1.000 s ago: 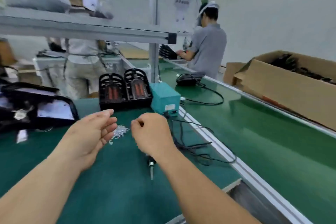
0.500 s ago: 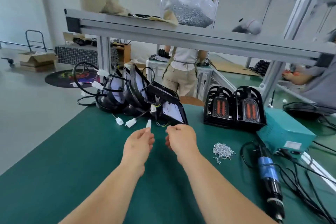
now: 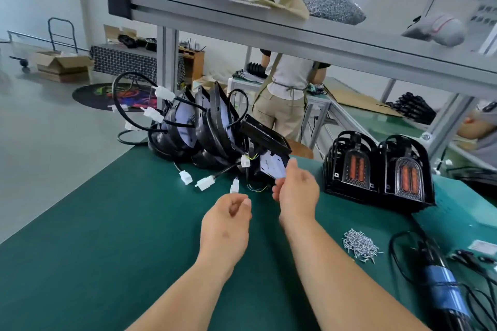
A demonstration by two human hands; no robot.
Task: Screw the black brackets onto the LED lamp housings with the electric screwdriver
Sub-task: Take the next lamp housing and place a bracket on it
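A pile of black LED lamp housings point(image 3: 204, 126) with cables and white connectors lies at the table's far side. The nearest housing point(image 3: 270, 164) tilts toward me, its white board facing up. My right hand point(image 3: 295, 193) grips its near edge, a finger over the board and the thumb below. My left hand point(image 3: 228, 223) hovers just left of it with loosely curled fingers, holding nothing, right below a white connector point(image 3: 234, 186). The electric screwdriver point(image 3: 441, 287), wrapped in blue tape, lies on the table at lower right. A heap of small silver screws point(image 3: 360, 246) sits beside it.
Two stacks of black lamp parts with red lenses point(image 3: 376, 169) stand right of my hands, on the green table point(image 3: 107, 223). A teal power box point(image 3: 462, 212) and black cables lie at far right. An aluminium shelf point(image 3: 269, 24) hangs overhead. A person point(image 3: 285, 88) stands behind the table.
My view swung left from the conveyor to the housing pile. My right hand has let go of the screwdriver, which now lies on the table, and reached forward to the nearest housing.
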